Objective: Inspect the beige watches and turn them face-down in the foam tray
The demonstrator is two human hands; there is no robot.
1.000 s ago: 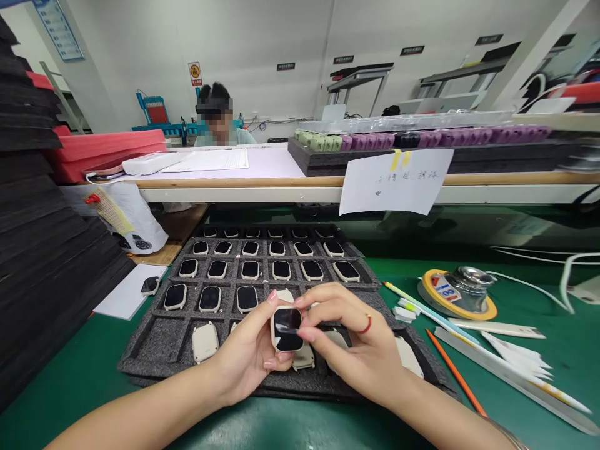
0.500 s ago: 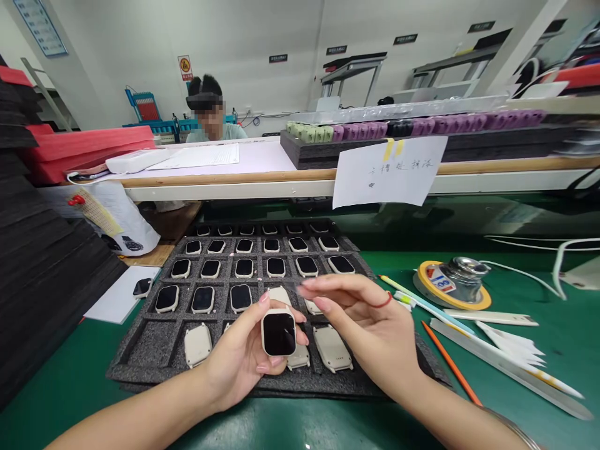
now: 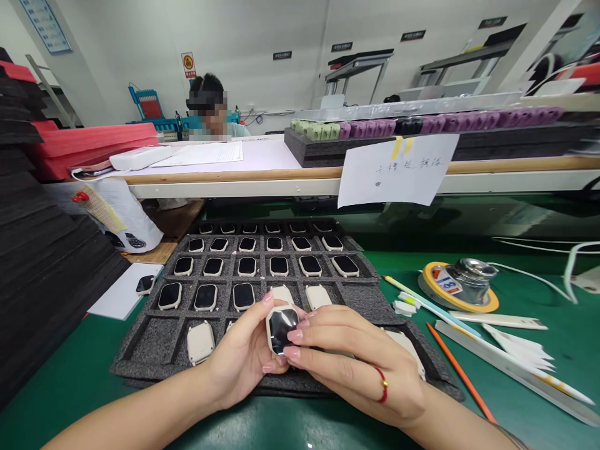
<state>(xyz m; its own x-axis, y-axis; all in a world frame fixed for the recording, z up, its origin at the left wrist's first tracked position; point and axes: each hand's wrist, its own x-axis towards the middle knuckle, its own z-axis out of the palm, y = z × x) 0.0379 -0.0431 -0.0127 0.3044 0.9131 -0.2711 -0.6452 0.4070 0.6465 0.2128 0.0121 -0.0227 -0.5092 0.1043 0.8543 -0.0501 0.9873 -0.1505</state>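
My left hand (image 3: 239,350) is closed round a smartwatch (image 3: 280,326) with a cream case, its dark glossy screen turned up toward me. The thumb lies at the watch's upper left edge and other fingers curl below and behind it. My right hand (image 3: 356,359) comes in from the right, back upward, with its fingers stretched out and their tips resting on the right part of the screen. Its thumb is hidden. Beneath both hands is a grey foam tray (image 3: 154,337) of watches in separate slots. A cream watch lying back up (image 3: 200,342) sits left of my left hand.
To the right lie a roll of yellow tape (image 3: 434,290) with a metal-topped glass jar (image 3: 473,275), an orange stick (image 3: 459,369), and white pointed strips (image 3: 518,347). A shelf edge (image 3: 300,187) crosses ahead; dark foam stacks (image 3: 47,262) stand left. A person (image 3: 210,112) sits beyond.
My right hand has turned back upward and moved down and left onto the watch screen. The watch has tilted slightly in my left hand. The view has shifted a little.
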